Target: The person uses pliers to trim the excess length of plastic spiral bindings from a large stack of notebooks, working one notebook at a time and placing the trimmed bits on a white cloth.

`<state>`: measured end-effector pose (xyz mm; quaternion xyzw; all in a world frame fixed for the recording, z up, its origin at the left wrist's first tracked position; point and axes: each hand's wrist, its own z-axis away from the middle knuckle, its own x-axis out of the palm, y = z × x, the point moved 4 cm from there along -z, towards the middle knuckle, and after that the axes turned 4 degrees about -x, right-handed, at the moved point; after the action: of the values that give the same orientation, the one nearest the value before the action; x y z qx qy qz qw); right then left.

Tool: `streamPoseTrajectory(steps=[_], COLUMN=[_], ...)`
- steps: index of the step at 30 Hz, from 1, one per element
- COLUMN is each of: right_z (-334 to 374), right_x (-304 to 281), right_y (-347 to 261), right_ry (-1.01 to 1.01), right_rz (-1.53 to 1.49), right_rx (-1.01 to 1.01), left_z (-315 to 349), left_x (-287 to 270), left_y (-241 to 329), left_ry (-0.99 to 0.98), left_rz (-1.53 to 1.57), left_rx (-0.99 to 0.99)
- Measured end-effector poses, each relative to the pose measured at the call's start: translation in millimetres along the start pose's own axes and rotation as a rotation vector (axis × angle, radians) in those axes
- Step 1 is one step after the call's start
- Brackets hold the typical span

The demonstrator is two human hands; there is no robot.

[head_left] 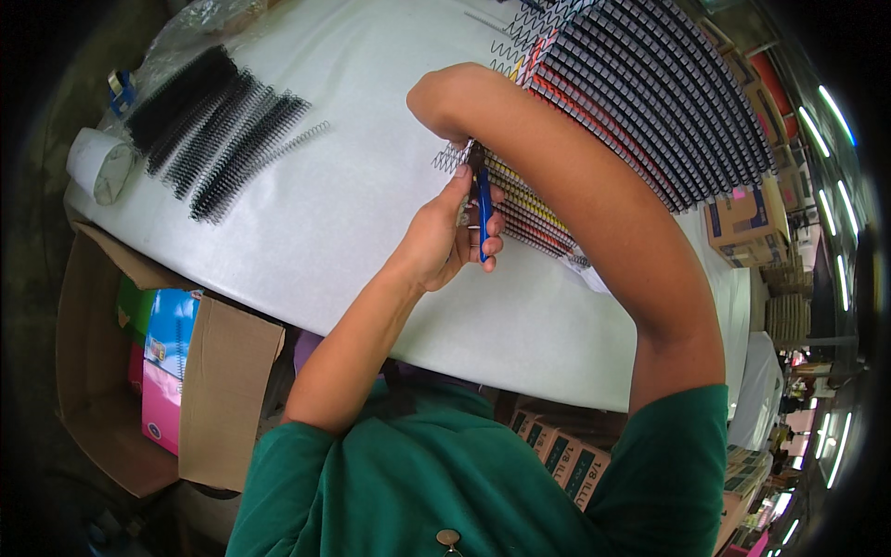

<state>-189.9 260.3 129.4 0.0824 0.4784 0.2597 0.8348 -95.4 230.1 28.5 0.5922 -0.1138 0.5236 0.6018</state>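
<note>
My left hand (pixel 447 227) is closed round the blue handles of pliers (pixel 484 209), whose dark jaws point away from me. They meet the projecting wire coil ends (pixel 453 158) of spiral-bound notebooks (pixel 529 200), stacked with their coils showing in yellow, red and black. My right arm reaches across this pile, and my right hand (pixel 450 100) bends back at the wrist just beyond the jaws. Its fingers are hidden beneath it, so their grip does not show. Behind the arm rises a taller stack of spiral-bound notebooks (pixel 640 102) with black coils.
Loose black wire spirals (pixel 227 130) lie at the left of the white tabletop (pixel 371 102). A white roll (pixel 100 167) and clear plastic (pixel 200 28) sit by the edge. An open carton (pixel 227 390) holding notebooks (pixel 167 362) stands below left. More cartons (pixel 747 223) are at right.
</note>
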Motion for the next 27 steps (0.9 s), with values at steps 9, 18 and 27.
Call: streamPoseTrajectory(steps=[9, 18, 27], right_z=[-4, -12, -19], right_x=[4, 9, 10], right_y=[1, 5, 5], right_ry=[-0.039, -0.056, -0.097], right_rz=[-0.035, -0.043, -0.015], right_rx=[0.001, -0.028, -0.016], left_z=[-8, -6, -8], left_x=[-5, 1, 2], left_y=[-9, -8, -7], left_ry=[-0.068, -0.01, -0.015], left_rz=[0.015, -0.012, 0.014], left_rx=[0.03, 0.012, 0.022])
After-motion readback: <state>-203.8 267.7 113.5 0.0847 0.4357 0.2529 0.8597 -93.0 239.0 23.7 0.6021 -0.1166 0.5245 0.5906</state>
